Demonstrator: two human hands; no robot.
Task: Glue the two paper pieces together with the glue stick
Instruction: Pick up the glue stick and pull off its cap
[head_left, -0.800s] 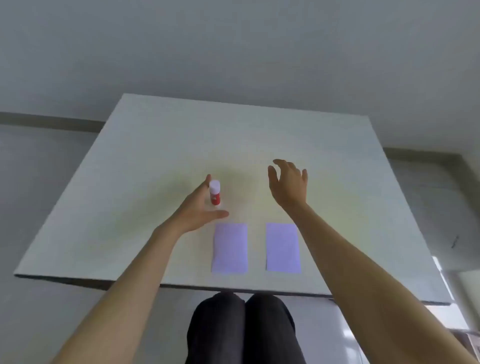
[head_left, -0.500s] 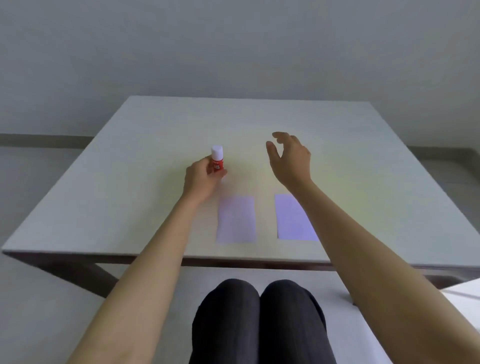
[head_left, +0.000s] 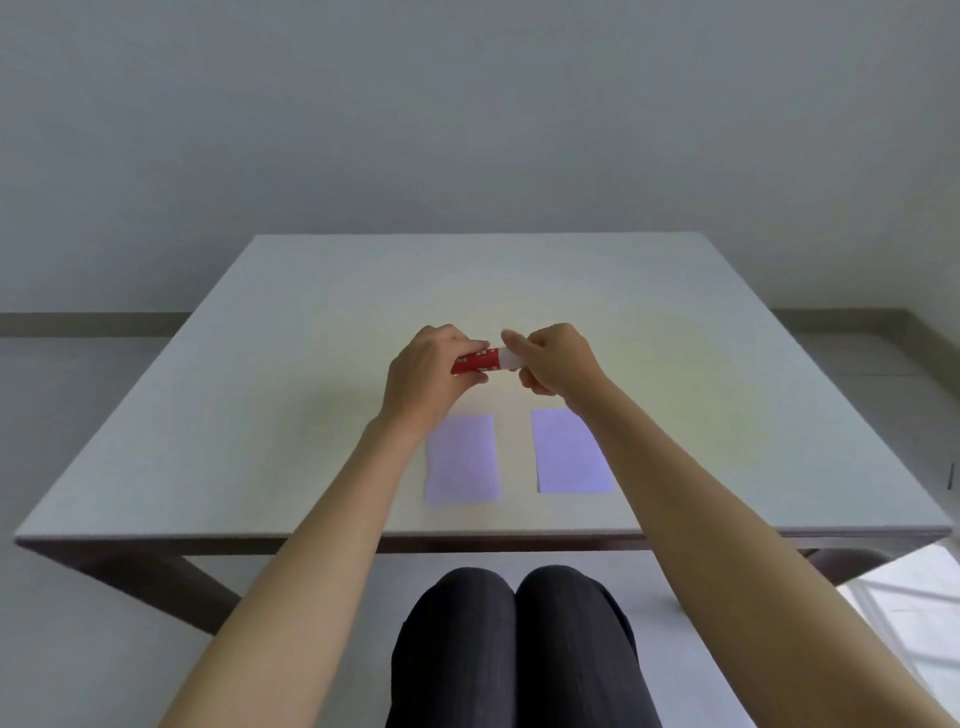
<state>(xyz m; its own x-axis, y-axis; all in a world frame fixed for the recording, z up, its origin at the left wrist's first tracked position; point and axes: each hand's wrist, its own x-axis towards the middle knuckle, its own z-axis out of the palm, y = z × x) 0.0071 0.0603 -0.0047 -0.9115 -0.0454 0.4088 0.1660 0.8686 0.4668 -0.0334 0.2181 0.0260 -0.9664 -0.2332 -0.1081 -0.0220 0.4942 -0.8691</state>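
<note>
1. Two paper pieces, left (head_left: 461, 458) and right (head_left: 570, 451), lay flat, apart, near the table (head_left: 208, 415) edge.
2. Above them, the left hand (head_left: 428, 371) clamped the glue stick (head_left: 480, 360) sideways; the right hand (head_left: 556, 358) pinched its cap.
3. A hard tug could fling the cap away.

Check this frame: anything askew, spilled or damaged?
Nothing stands out. Both paper pieces lie flat, side by side, apart. Left hand and right hand hold the glue stick horizontally.
</note>
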